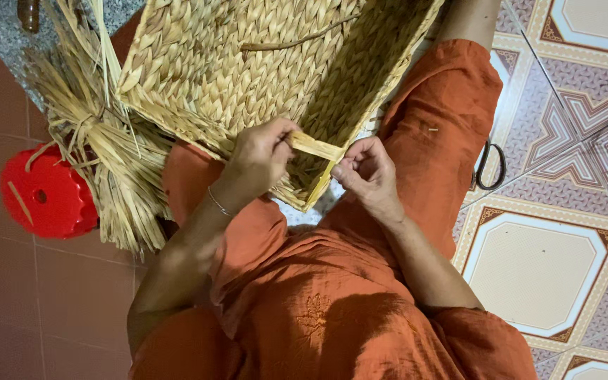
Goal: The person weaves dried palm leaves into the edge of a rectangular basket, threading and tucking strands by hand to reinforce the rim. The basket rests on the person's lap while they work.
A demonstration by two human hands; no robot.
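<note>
The scene was viewed from one head-worn camera, aimed steeply downward at close range; the lap was framed centrally, patterned floor tiles point(557, 267) toward three o'clock.

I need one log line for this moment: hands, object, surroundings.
left hand: pinches flat straw strip | right hand: grips strip's lower end | woven basket: on lap | straw bundle, red stool: floor

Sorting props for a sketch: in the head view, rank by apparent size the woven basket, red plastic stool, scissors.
1. Woven basket
2. Red plastic stool, partly hidden by straw
3. Scissors, only handles clearly visible
</note>
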